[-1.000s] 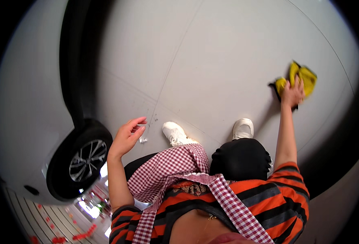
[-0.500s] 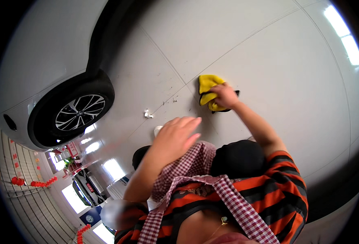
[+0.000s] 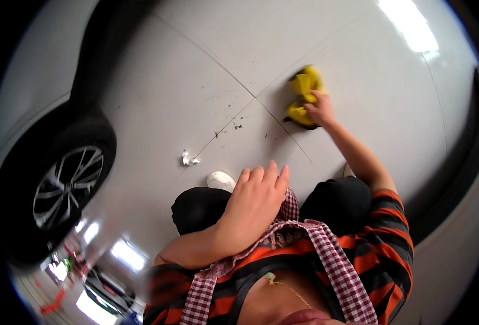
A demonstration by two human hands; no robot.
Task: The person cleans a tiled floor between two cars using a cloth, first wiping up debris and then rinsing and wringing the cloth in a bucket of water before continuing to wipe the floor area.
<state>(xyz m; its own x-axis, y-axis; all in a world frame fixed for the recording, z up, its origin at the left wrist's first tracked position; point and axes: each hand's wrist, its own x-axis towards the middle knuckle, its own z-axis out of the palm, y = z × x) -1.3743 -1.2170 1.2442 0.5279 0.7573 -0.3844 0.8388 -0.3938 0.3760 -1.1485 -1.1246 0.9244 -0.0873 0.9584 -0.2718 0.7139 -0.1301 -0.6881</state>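
Note:
My right hand [image 3: 320,109] grips a bunched yellow cloth [image 3: 305,84] with dark edging, out to the right over the pale tiled floor [image 3: 358,135]. A shadow lies beside the cloth; I cannot tell whether all of it is off the floor. My left hand [image 3: 256,201] is held palm down in front of my checked apron [image 3: 290,208], fingers stretched out and nothing in them. Dark specks [image 3: 237,127] are scattered along the floor joints, left of the cloth. Near them lies a small crumpled white scrap [image 3: 188,158].
A car wheel [image 3: 68,187] with a black tyre stands at the left, under a light car body [image 3: 28,81]. Another dark, curved edge [image 3: 453,179] bounds the right side. My white shoe [image 3: 221,180] is close to the scrap. Another vehicle [image 3: 103,292] shows at lower left.
My right hand has drawn the cloth up and to the right, bunching it more, away from the specks. My left hand has moved right, in front of the apron. The view has shifted.

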